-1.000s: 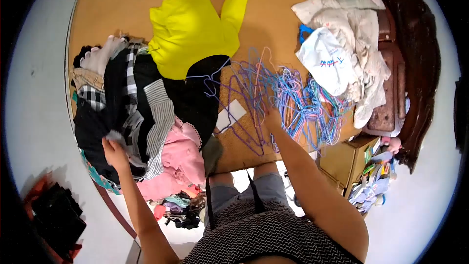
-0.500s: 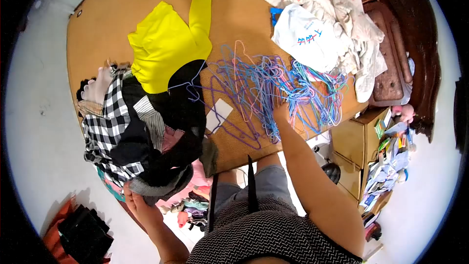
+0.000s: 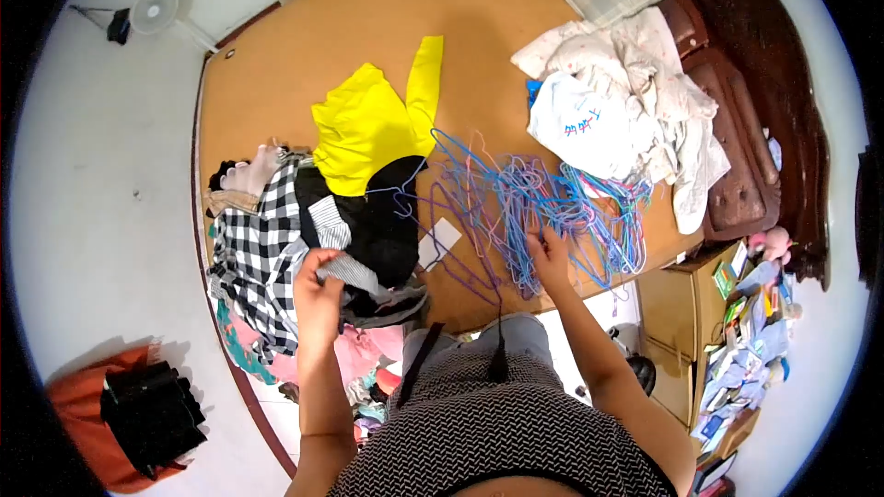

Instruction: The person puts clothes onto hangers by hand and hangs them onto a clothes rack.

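My left hand (image 3: 318, 302) is closed, its fingers pinching the edge of a grey striped garment (image 3: 352, 272) on the clothes pile. Around it lie a black-and-white checked shirt (image 3: 241, 253) and black clothing (image 3: 391, 235). A bright yellow long-sleeved top (image 3: 364, 133) is spread just beyond. My right hand (image 3: 550, 260) is closed at the near edge of a tangled heap of blue, purple and pink hangers (image 3: 529, 207), its fingertips partly hidden among them. Several loose purple hangers (image 3: 451, 244) reach left towards the black clothing. A white card (image 3: 440, 242) lies between.
The orange-brown bed surface (image 3: 276, 64) bears everything. Cream bedding (image 3: 635, 64) and a white printed bag (image 3: 575, 129) lie at the right, beside a brown padded headboard (image 3: 737, 166). A drawer cabinet (image 3: 668, 313) stands near right. Pink clothes (image 3: 354, 354) hang off the near edge.
My left hand has moved up and inward over the pile, bringing the grey garment's edge with it. My right hand stays at the hangers. The view has shifted, showing more of the far side.
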A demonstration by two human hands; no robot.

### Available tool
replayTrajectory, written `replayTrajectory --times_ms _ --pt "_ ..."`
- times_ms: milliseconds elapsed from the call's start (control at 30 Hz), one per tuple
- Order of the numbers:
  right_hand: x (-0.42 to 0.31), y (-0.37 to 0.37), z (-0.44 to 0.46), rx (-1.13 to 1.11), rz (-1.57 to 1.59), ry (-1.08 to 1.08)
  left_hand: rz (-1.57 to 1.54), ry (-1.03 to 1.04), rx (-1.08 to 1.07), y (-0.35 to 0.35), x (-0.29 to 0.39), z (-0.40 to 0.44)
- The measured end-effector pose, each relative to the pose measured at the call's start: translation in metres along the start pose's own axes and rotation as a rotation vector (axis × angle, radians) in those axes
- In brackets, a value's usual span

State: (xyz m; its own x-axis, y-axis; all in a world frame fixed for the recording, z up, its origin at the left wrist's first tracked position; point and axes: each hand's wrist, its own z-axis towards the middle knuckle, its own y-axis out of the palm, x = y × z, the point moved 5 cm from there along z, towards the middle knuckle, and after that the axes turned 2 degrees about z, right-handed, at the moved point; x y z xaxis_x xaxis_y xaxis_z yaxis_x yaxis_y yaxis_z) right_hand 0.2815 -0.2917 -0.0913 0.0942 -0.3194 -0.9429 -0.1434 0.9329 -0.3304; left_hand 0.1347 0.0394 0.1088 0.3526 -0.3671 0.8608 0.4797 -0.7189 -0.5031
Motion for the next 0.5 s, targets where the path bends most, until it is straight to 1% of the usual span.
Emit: replayTrajectory --times_ms 33,67,133,200,267,333,367,400,467,500 --pt "-0.013 0.001 0.000 -0.035 0.132 0.001 -0.268 -0.098 0.021 -0.002 0.005 0.000" --pt "-0.021 0.004 0.000 -0.075 0.263 0.003 -0.351 -0.028 0.050 -0.004 0.013 0.004" --pt "-0.039 0.004 0.008 -0.106 0.249 -0.038 -0.162 0.112 0.102 -0.005 0.026 0.014" --pt "-0.069 0.007 0.023 -0.301 0.092 0.108 -0.044 0.181 0.153 0.002 0.009 0.039" --pt "-0.095 0.006 0.023 -0.337 0.159 0.072 0.165 0.103 0.212 0.009 -0.001 0.052" --pt "-0.130 -0.013 0.019 -0.311 0.119 -0.035 0.233 0.066 0.292 0.016 -0.027 0.063" --pt "-0.154 -0.026 0.011 -0.311 0.116 -0.105 0.221 0.005 0.294 0.019 -0.035 0.064" --pt "-0.168 -0.038 0.002 -0.323 0.114 -0.118 0.165 -0.018 0.304 0.023 -0.050 0.067" --pt "-0.180 -0.055 -0.015 -0.430 0.187 0.019 -0.040 -0.112 0.298 0.029 -0.066 0.070" --pt "-0.184 -0.062 -0.019 -0.445 0.182 0.005 -0.029 -0.143 0.315 0.028 -0.059 0.065"
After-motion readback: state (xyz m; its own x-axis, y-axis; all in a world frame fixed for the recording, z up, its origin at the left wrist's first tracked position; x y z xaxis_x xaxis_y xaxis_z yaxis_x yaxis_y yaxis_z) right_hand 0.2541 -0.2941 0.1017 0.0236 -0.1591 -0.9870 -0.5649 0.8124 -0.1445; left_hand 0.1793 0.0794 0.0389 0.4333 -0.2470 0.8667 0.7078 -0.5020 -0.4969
